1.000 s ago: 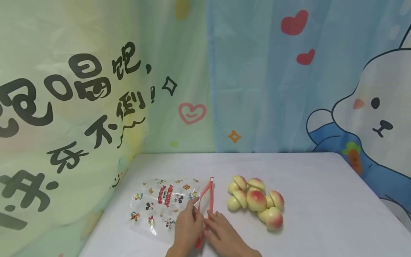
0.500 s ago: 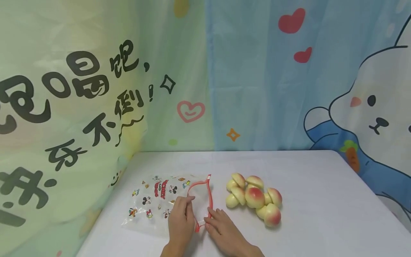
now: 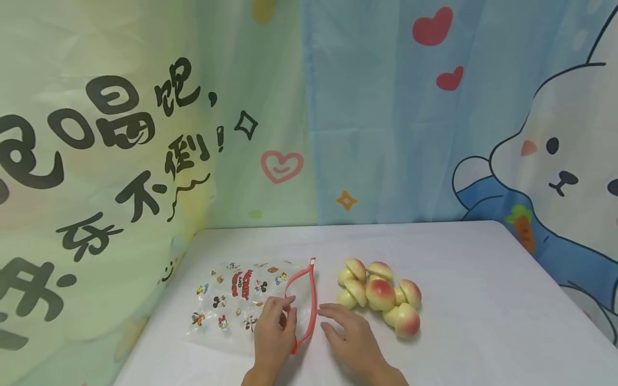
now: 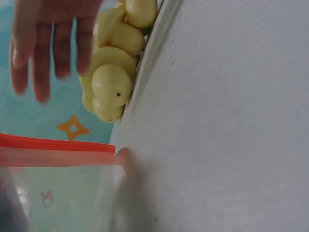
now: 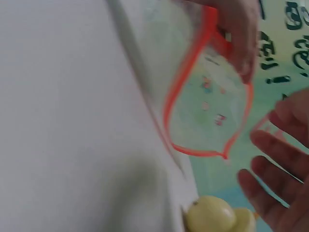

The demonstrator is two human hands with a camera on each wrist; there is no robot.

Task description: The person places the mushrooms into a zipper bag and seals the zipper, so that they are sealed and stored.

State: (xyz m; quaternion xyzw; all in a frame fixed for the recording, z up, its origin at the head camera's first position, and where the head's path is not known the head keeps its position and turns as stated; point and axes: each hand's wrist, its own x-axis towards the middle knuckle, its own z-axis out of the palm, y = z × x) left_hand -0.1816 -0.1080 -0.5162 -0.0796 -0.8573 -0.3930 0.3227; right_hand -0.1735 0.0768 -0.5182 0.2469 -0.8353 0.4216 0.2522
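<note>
A clear zip bag (image 3: 227, 335) with cartoon prints lies on the table, its red-edged mouth (image 5: 175, 96) gaping toward the right. My left hand (image 3: 273, 332) pinches the upper edge of that mouth; in the right wrist view the left hand (image 5: 239, 34) holds the red strip from above. My right hand (image 3: 354, 340), fingers spread and slightly bent, is just right of the bag's mouth and holds nothing. In the left wrist view the right hand (image 4: 55, 38) hangs with fingers apart. Several yellow mushroom-shaped pieces (image 3: 381, 295) with reddish caps lie clustered beyond the right hand.
The white table (image 3: 483, 311) extends right and behind the pieces. A printed curtain (image 3: 376, 107) with hearts and a cartoon rabbit hangs behind the table's far edge and along its left side.
The bag's mouth has been spread wider. My right hand has let go of the lower red edge and moved slightly right, toward the mushroom-shaped pieces. The left hand keeps its hold.
</note>
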